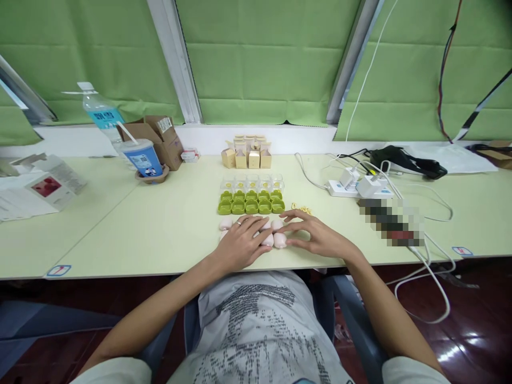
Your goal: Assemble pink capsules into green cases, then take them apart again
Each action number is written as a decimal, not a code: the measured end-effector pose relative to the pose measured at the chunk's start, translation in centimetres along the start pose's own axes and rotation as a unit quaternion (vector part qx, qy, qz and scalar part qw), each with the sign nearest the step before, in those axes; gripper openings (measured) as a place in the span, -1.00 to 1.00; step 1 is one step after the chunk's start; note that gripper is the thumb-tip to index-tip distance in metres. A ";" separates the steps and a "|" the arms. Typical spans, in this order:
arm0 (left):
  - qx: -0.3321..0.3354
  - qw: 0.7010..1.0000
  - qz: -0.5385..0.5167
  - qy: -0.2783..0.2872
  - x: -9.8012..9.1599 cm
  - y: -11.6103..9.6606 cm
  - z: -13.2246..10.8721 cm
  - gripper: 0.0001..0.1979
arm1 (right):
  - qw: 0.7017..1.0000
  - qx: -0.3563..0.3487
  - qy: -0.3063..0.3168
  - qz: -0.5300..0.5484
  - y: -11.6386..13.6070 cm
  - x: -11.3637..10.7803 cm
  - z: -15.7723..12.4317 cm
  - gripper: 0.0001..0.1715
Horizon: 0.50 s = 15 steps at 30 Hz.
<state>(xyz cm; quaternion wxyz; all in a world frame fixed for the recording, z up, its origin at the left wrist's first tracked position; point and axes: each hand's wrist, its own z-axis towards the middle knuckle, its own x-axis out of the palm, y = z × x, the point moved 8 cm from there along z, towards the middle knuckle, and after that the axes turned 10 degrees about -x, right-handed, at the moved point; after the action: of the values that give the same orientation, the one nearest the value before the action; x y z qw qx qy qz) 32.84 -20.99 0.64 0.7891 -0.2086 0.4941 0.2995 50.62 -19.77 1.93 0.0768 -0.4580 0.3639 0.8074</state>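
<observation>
Several pale pink, rounded egg-like pieces [280, 240] sit in a close group near the table's front edge. My left hand [240, 242] lies flat across the middle of them with fingers outstretched, hiding part of the group. At their right side is my right hand [316, 234], its fingers spread and curved, the fingertips at or touching the rightmost pieces. Just beyond stand rows of small olive-green cups [251, 205]. Behind these is a row of clear plastic lids [252, 183]. Small yellow loops or strings [302, 208] lie in a pile beyond my right hand.
Small kraft boxes [248, 154] stand against the wall. Left are a blue drink cup [144, 159], a water bottle [104, 117], a cardboard box [170, 144] and a white box [40, 186]. Right, a power strip [340, 189] and white cables [432, 256] run over the edge.
</observation>
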 end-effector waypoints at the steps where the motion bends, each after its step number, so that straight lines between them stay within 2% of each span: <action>1: 0.000 1.000 -0.001 0.001 0.0 0.0 0.0 -0.60 | 1.000 0.002 0.002 -0.006 0.2 0.1 0.0 -0.58; 3: 0.002 1.000 0.000 0.002 0.0 0.0 -0.1 -0.60 | 1.000 0.004 -0.001 -0.015 0.3 0.2 0.0 -0.53; 11: 0.002 1.000 0.013 0.004 0.4 -0.3 -0.1 -0.57 | 1.000 0.014 -0.010 0.021 0.0 0.8 0.6 -0.70; 13: 0.004 1.000 0.010 0.008 0.0 -0.4 -0.2 -0.49 | 0.999 0.020 -0.011 0.036 -0.1 1.0 0.6 -0.72; 15: -0.005 1.000 -0.005 -0.004 -1.5 0.2 -0.5 -0.39 | 0.999 0.027 -0.016 0.039 -0.1 1.1 0.6 -0.71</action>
<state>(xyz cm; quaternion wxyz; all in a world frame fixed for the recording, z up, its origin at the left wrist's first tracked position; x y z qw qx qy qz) 31.94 -21.56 1.77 0.7913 -0.2138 0.4888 0.2986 49.58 -19.54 1.23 0.0630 -0.4281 0.4015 0.8072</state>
